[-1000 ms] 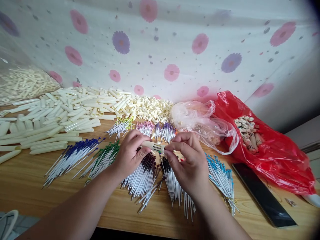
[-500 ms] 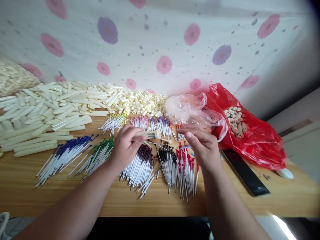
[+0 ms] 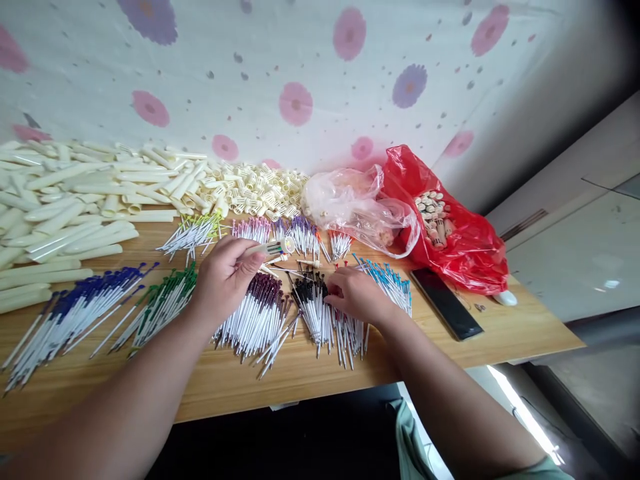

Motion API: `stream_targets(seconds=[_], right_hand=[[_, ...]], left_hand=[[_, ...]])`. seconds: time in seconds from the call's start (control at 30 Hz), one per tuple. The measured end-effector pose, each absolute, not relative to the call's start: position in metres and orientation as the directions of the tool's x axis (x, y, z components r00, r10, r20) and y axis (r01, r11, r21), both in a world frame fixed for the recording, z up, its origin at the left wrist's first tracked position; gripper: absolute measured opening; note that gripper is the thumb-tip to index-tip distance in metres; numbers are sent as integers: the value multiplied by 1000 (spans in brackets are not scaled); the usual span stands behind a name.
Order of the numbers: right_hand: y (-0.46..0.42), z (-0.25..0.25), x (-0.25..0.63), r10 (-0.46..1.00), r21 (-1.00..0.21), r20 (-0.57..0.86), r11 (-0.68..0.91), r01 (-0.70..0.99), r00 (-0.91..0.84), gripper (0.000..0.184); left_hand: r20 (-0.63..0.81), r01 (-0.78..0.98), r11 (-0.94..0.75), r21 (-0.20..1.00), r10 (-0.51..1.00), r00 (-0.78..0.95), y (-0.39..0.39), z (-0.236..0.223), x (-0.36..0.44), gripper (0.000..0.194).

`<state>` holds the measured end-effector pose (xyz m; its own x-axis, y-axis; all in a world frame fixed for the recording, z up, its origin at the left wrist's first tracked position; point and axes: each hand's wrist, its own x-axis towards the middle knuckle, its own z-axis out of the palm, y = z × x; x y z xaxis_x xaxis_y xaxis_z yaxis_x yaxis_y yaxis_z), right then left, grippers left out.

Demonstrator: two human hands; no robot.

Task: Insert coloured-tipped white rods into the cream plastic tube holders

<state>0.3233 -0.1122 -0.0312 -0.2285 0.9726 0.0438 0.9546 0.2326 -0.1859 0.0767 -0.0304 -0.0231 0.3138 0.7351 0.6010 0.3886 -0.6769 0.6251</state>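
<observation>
Since the frame half a second ago, the right hand [image 3: 355, 293] has come down onto the rods, while the left hand [image 3: 227, 270] keeps its hold and the view has swung rightward. The left grip is closed, thumb against fingers, around a cream barrel [image 3: 270, 249] held above the worktop [image 3: 525, 337]. Its slotted end points towards 3 o'clock, probably to leave that end free for the other hand.

Taking the barrel as the centre, the right hand is at 4 o'clock, its fingers curled down between the black-tipped rods [image 3: 310, 300] and the red-tipped rods [image 3: 347, 343]. Its fingertips are hidden, so I cannot tell whether it grasps one. The dark-maroon rods [image 3: 257, 303] lie at 6, and green-tipped rods [image 3: 175, 293] at 8. All are slim, white-shafted and fanned by colour, tips mostly facing the wall, seemingly to make single ones easy to pick.

Farther out, smooth, tapered cream tubes [image 3: 75, 183] heap up at 10 and short slotted sleeves [image 3: 260, 190] at 12. At 2 sits a crinkled, translucent bag [image 3: 350, 197]; at 3, a glossy red bag [image 3: 470, 257] gapes over pale pieces.
</observation>
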Motion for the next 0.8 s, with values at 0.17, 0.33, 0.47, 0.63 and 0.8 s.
stream_targets(seconds=[0.17,0.33,0.47,0.63,0.8], right_hand=[[-111,-29,318,994,-215,39,109,971,-103,24],[-104,-35,317,998,-351,-21,44,935,-55,12],[-98,-41,317,998,-464,-52,-52,884,31,9],[-95,-36,316,980,-669,-91,-192,718,177,14],[-91,-18,314,973,-875,-99,-184,447,206,21]], left_hand=[[596,384,-675,629,737,320,-30,-23,77,32],[598,382,-677,629,735,319,-32,-21,78,34],[592,379,-672,636,740,318,-33,-19,79,36],[556,355,-632,689,775,301,-34,-19,79,36],[395,207,-469,858,862,318,-34,-23,79,37]])
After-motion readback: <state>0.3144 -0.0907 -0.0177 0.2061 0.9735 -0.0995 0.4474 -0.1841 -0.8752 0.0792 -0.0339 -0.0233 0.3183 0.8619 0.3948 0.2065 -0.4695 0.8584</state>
